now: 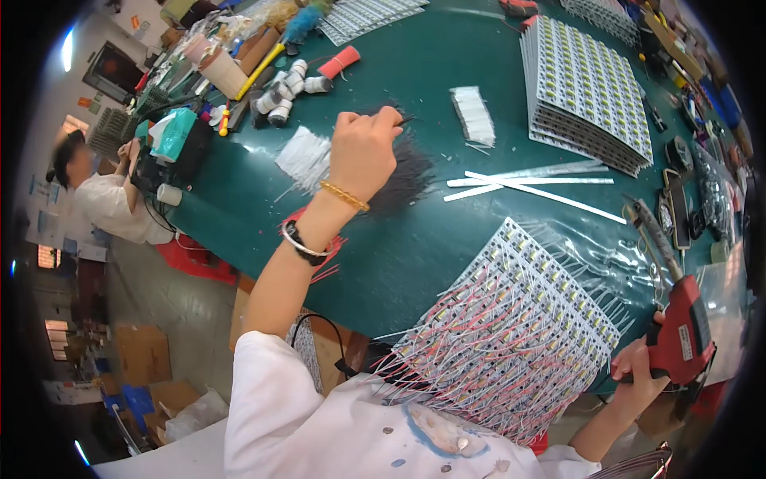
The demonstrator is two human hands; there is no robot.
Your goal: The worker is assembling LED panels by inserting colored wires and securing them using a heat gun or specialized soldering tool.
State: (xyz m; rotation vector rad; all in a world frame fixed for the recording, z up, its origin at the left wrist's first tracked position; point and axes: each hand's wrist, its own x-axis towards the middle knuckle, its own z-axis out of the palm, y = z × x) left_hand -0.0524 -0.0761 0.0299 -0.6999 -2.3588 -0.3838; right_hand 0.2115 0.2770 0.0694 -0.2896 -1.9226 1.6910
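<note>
My left hand (365, 152) is over a pile of short black wires (411, 177), thumb and fingers pinched, with dark strands at the fingertips. Beside it lies a bundle of white wires (305, 158); red wires (325, 259) show partly behind my wrist. My right hand (638, 364) grips the handle of a red and black soldering gun (685, 331), its long tip pointing up and away. Between my arms, close to my body, a panel of small circuit boards (511, 319) slants over the table edge. Many red and white wires stick out from it.
A tall stack of board panels (590, 88) stands far right on the green table (399, 275). White strips (535, 184) cross mid-table, near another white bundle (473, 116). Thread spools (283, 96), a tissue box (171, 133) and tools crowd the left. Another person (104, 188) sits there.
</note>
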